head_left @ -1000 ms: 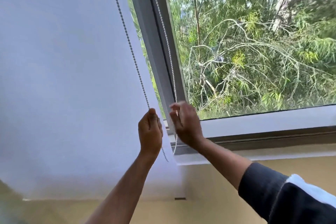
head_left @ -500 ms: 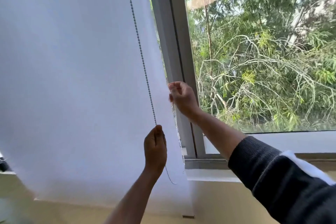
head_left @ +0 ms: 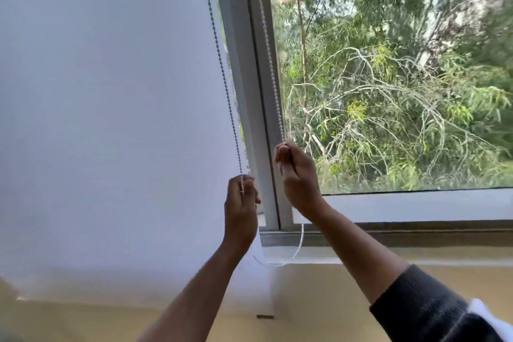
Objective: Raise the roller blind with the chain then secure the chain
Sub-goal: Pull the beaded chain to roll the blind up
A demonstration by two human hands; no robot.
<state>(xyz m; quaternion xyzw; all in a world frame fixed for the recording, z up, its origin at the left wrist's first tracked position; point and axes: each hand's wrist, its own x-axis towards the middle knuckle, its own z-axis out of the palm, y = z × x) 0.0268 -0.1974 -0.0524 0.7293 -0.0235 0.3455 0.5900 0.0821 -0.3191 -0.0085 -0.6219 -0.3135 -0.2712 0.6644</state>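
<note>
A white roller blind (head_left: 111,119) covers the left window and hangs down past the sill. Its bead chain (head_left: 222,69) runs down in two strands along the blind's right edge. My left hand (head_left: 241,208) is closed around the left strand in front of the blind. My right hand (head_left: 298,175) grips the right strand beside the grey window frame (head_left: 249,91), a little higher than the left hand. Below both hands the chain's slack loop (head_left: 298,247) dangles over the sill.
The right pane shows green trees (head_left: 388,91) outside. A white sill and ledge (head_left: 416,205) run along the bottom of the window. Beige wall (head_left: 319,300) lies below. A small dark bracket (head_left: 265,316) sits on the wall under the blind's corner.
My left hand has moved up the left strand while my right hand has come down with the right strand. The view has shifted slightly.
</note>
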